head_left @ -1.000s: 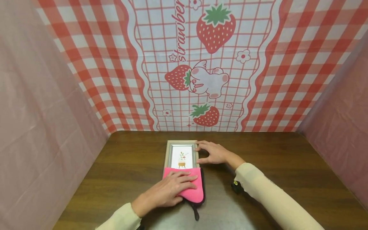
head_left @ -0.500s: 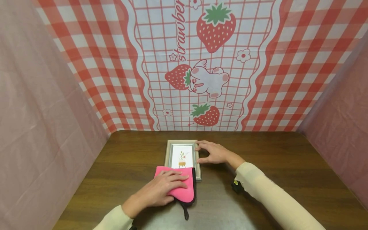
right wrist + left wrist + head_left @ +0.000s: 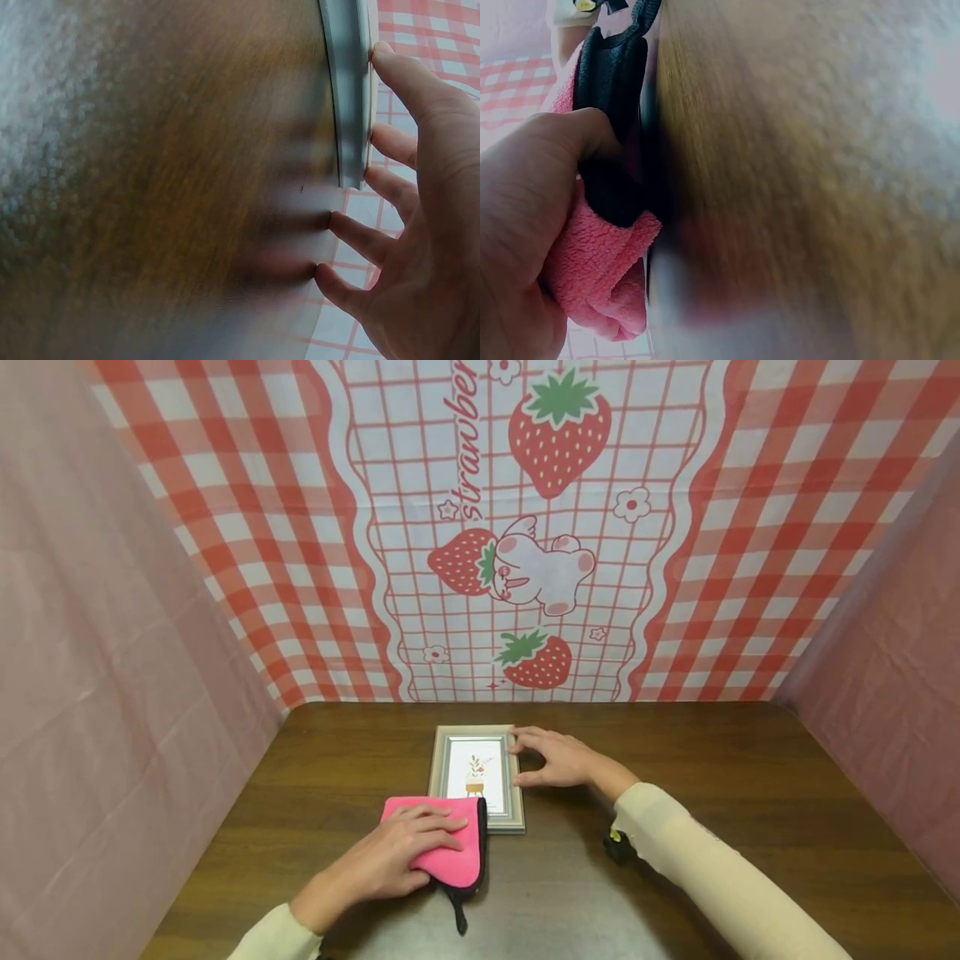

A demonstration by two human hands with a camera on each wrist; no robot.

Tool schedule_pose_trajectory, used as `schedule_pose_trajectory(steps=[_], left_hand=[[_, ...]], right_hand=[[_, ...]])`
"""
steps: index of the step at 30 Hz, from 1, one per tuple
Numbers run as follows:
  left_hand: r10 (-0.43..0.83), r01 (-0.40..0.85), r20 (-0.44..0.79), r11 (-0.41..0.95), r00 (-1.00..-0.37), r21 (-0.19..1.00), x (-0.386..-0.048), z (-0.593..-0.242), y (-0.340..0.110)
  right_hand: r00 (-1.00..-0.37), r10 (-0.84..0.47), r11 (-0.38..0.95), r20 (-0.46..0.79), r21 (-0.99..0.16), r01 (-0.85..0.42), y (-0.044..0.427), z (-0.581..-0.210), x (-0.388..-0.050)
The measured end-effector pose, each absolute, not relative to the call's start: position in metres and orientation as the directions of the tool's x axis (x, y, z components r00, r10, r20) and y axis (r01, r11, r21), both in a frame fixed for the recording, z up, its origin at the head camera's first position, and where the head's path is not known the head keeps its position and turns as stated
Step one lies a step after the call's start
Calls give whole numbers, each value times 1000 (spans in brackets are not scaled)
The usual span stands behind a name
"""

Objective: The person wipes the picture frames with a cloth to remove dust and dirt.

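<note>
The pink cloth (image 3: pixel 456 862) with black trim covers the lower left part of a light picture frame (image 3: pixel 441 760), which lies flat with a plant print inside. My left hand (image 3: pixel 390 852) rests over the cloth, fingers spread across its top. In the left wrist view the thumb of that hand (image 3: pixel 517 195) hooks round the black edge of the bunched cloth (image 3: pixel 592 255). My right hand (image 3: pixel 562 762) touches the frame's right edge. The right wrist view shows this hand (image 3: pixel 442 202) with some fingertips against the frame's side (image 3: pixel 351 97) and others on the tabletop.
The brown wooden table (image 3: pixel 675 735) runs back to a red-and-white checked cloth (image 3: pixel 750 568) with strawberries. Pink fabric hangs at the left (image 3: pixel 112 652) and right (image 3: pixel 885 677). A black loop (image 3: pixel 460 914) trails from the pink cloth onto the table.
My left hand has moved the pink cloth leftward over the frame, uncovering its lower right corner. My right hand has stayed at the frame's right edge.
</note>
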State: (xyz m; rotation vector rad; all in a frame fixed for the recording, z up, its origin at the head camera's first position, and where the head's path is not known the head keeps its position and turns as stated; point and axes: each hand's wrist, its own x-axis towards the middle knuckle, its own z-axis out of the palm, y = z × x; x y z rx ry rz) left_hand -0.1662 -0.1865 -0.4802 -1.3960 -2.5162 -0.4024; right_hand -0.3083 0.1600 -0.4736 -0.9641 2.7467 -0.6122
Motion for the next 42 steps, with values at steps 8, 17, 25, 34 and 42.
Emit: schedule_pose_trajectory(steps=[8, 17, 25, 34, 42], left_hand=[[791, 863, 350, 486, -502, 139, -167, -480, -188], [785, 855, 341, 493, -517, 162, -167, -481, -186], [786, 853, 334, 498, -521, 158, -167, -480, -183], [802, 850, 283, 502, -526, 158, -169, -477, -166], [822, 847, 207, 503, -530, 172, -169, -474, -139]], right_hand=[[-765, -642, 699, -52, -450, -556, 162, -469, -309], [-747, -658, 693, -94, -463, -552, 162, -466, -311], [-749, -660, 691, -62, -440, -573, 163, -469, -314], [-707, -707, 641, -6, -428, -637, 166, -466, -312], [-729, -684, 666, -21, -427, -612, 164, -469, -314]])
